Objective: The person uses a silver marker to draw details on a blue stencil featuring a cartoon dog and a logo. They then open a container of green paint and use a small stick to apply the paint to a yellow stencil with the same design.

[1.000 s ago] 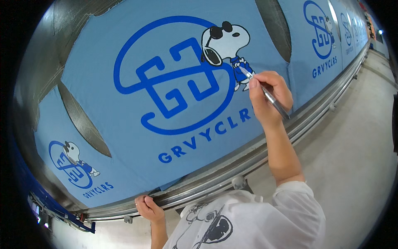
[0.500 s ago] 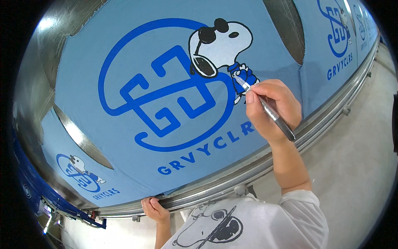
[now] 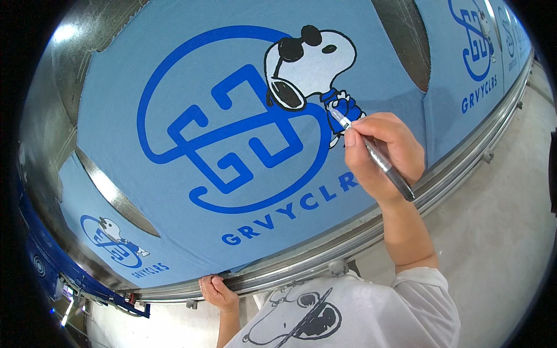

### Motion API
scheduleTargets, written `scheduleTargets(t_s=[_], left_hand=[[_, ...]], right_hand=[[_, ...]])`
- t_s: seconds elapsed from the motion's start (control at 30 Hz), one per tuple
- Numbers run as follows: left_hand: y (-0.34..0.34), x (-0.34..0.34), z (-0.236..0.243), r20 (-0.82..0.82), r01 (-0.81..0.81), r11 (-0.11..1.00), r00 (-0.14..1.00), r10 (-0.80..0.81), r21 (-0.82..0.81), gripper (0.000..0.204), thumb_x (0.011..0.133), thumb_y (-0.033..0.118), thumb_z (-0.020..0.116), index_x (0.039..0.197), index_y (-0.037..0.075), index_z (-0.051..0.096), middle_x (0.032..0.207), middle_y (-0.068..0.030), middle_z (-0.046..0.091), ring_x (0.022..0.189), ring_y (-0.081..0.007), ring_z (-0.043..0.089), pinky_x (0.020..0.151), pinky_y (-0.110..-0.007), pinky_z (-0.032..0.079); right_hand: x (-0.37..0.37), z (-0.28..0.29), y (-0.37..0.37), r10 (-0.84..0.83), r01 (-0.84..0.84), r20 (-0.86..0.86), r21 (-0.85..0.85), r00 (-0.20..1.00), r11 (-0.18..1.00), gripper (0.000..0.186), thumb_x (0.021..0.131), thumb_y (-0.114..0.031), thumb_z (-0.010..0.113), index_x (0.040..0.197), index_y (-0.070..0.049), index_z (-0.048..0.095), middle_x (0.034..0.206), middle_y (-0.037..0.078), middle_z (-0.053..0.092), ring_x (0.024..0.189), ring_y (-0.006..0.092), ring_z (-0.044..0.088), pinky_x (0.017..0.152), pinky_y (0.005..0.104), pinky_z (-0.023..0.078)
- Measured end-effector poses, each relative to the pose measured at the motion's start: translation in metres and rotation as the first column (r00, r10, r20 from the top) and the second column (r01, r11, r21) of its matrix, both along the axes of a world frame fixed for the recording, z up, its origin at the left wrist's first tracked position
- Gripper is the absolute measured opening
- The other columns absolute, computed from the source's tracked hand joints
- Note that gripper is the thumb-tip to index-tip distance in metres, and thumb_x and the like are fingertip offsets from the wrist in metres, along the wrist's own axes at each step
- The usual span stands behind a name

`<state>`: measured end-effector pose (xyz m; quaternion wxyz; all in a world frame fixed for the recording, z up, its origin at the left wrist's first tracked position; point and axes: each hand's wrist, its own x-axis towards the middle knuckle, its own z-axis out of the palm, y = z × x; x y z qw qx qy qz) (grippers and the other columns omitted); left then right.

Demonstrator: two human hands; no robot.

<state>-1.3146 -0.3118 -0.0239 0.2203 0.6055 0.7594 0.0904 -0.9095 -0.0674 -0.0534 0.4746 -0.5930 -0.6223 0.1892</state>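
A light blue cut fabric panel [image 3: 127,87] lies flat, printed with a bright blue emblem, lettering and a black-and-white cartoon dog [image 3: 325,61] in dark glasses. My right hand [image 3: 390,153] is closed round a silver-and-black marker pen [image 3: 380,155]. The pen slants down to the left, its pale tip at the dog's blue clothing; whether it touches the fabric I cannot tell. At the table's near edge my left hand [image 3: 218,293] curls its fingers over the metal edge [image 3: 255,283], with part of them hidden.
Matching printed panels lie at the lower left [image 3: 104,232] and upper right [image 3: 452,58]. Shiny metal table surface [image 3: 400,35] shows between them. A steel rail [image 3: 452,180] runs along the near side, with pale floor [image 3: 481,232] beyond. Blue machinery [image 3: 40,249] stands at far left.
The view has shifted very slightly. My right hand keeps the pen at nearly the same place on the dog's clothing, and my left hand stays at the edge.
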Motion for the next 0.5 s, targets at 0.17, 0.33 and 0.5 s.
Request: scheduleTargets(t_s=[0.17, 0.33, 0.5], left_hand=[[0.0012, 0.0033, 0.0008, 0.002, -0.015, 1.0, 1.0, 0.015, -0.008, 0.033, 0.106, 0.025, 0.046, 0.084, 0.002, 0.055, 0.072, -0.0102, 0.054, 0.07, -0.0296, 0.051, 0.067, -0.042, 0.04], [0.0007, 0.0041, 0.0002, -0.002, -0.013, 1.0, 1.0, 0.013, -0.008, 0.033, 0.106, 0.025, 0.046, 0.084, 0.002, 0.055, 0.072, -0.0102, 0.054, 0.069, -0.0296, 0.051, 0.067, -0.042, 0.04], [-0.0004, 0.0041, -0.0002, 0.0, -0.003, 1.0, 1.0, 0.003, -0.003, 0.033, 0.105, 0.024, 0.046, 0.083, 0.001, 0.055, 0.072, -0.0109, 0.054, 0.069, -0.0299, 0.05, 0.067, -0.042, 0.04]], right_hand=[[0.0012, 0.0003, -0.0004, -0.014, 0.014, 0.0, -0.012, 1.0, 1.0, 0.017, 0.078, 0.005, 0.079, 0.091, 0.001, 0.069, 0.077, 0.01, 0.071, 0.061, 0.0115, 0.066, 0.05, 0.0209, 0.05], [0.0026, -0.001, -0.0011, -0.018, 0.017, -0.012, -0.013, 1.0, 1.0, 0.017, 0.078, 0.005, 0.078, 0.092, 0.001, 0.069, 0.078, 0.01, 0.071, 0.062, 0.0121, 0.067, 0.05, 0.0211, 0.051], [0.0024, 0.0014, -0.0012, -0.023, 0.023, -0.01, -0.042, 1.0, 0.999, 0.017, 0.079, 0.005, 0.078, 0.092, 0.001, 0.069, 0.077, 0.01, 0.071, 0.062, 0.012, 0.067, 0.051, 0.0209, 0.051]])
